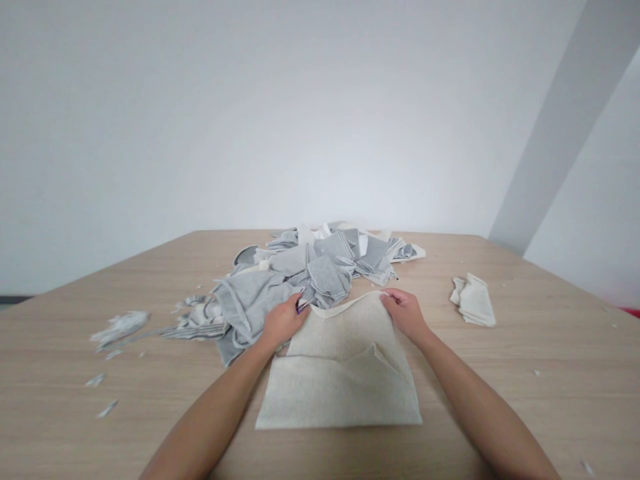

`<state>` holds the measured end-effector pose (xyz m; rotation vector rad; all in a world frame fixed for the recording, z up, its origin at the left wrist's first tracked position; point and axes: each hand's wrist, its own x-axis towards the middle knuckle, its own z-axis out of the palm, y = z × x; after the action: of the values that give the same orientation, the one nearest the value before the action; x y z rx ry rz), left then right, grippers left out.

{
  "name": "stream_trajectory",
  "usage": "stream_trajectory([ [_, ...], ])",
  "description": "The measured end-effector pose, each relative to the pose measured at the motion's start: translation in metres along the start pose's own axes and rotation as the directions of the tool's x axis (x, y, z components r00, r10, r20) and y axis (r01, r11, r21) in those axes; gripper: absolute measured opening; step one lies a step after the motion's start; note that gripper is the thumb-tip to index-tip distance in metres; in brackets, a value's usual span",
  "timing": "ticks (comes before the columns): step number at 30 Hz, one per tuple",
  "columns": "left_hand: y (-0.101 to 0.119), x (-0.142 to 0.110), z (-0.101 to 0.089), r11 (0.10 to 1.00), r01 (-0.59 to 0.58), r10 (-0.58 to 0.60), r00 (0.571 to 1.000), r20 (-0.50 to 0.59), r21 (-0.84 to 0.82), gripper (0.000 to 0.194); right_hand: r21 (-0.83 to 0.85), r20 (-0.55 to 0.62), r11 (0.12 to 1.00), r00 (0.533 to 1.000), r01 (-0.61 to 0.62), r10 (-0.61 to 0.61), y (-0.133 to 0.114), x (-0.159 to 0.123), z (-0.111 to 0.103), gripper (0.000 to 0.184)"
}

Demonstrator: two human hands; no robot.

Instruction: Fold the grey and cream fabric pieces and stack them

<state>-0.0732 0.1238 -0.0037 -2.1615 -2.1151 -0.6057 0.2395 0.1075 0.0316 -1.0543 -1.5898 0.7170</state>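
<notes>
A cream piece of knit fabric (345, 393) lies in front of me, with a fold across its middle and its far edge raised. My left hand (286, 321) is closed at the far left corner of this fabric. From its fingers sticks a small metal-tipped tool with a purple part (303, 306), which looks like small scissors; the fingers partly hide it. The far right corner is pinched between the thumb and fingers of my right hand (404, 313). Between the hands the far edge sags slightly.
A heap of grey and white fabric pieces (327, 277) lies beyond my hands, reaching left to some striped strips (200, 320). White scraps (123, 327) are scattered at the left. Small folded cream pieces (475, 301) lie at the right on the wooden table (540, 413). A wall stands behind.
</notes>
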Motion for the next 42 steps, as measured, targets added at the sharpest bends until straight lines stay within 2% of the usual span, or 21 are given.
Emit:
stream_trajectory([
  [5,0.002,-0.001,-0.006,0.996,-0.037,0.037,0.999,0.001,-0.076,0.029,-0.022,-0.022,1.000,1.000,-0.001,0.001,-0.003,0.001,-0.005,0.032],
  [11,0.007,-0.003,-0.020,0.968,-0.113,0.097,0.992,-0.082,-0.222,0.036,-0.020,-0.130,1.000,0.991,0.019,-0.022,-0.004,0.007,-0.018,0.035],
  [15,0.012,-0.004,-0.039,0.955,-0.159,0.110,0.974,-0.197,-0.249,0.035,-0.011,-0.270,0.999,0.962,0.039,-0.040,-0.008,0.011,-0.032,0.036],
  [20,0.026,0.008,-0.075,0.952,-0.176,0.092,0.945,-0.313,-0.249,0.032,0.014,-0.414,0.999,0.910,0.046,-0.037,-0.010,0.021,-0.050,0.036],
  [24,0.046,0.032,-0.104,0.950,-0.214,0.098,0.895,-0.435,-0.226,0.031,-0.058,-0.458,0.995,0.883,0.080,-0.098,-0.018,0.048,-0.067,0.034],
  [27,0.064,0.052,-0.124,0.954,-0.209,0.070,0.849,-0.524,-0.213,0.031,-0.151,-0.463,0.981,0.869,0.119,-0.176,-0.037,0.075,-0.085,0.034],
  [31,0.082,0.065,-0.143,0.937,-0.216,0.000,0.787,-0.617,-0.275,0.029,-0.230,-0.550,0.948,0.775,0.219,-0.312,-0.067,0.095,-0.104,0.032],
  [33,0.087,0.063,-0.149,0.914,-0.263,-0.003,0.756,-0.654,-0.308,0.026,-0.249,-0.557,0.933,0.749,0.261,-0.358,-0.079,0.095,-0.110,0.031],
  [38,0.092,0.048,-0.167,0.847,-0.372,-0.028,0.682,-0.731,-0.380,0.021,-0.255,-0.545,0.904,0.722,0.343,-0.427,-0.099,0.076,-0.116,0.029],
  [40,0.094,0.041,-0.177,0.815,-0.416,-0.040,0.653,-0.757,-0.402,0.022,-0.263,-0.558,0.884,0.687,0.387,-0.466,-0.112,0.067,-0.119,0.028],
  [42,0.096,0.034,-0.187,0.765,-0.471,-0.045,0.642,-0.765,-0.440,0.023,-0.268,-0.584,0.856,0.633,0.441,-0.509,-0.129,0.058,-0.123,0.027],
])
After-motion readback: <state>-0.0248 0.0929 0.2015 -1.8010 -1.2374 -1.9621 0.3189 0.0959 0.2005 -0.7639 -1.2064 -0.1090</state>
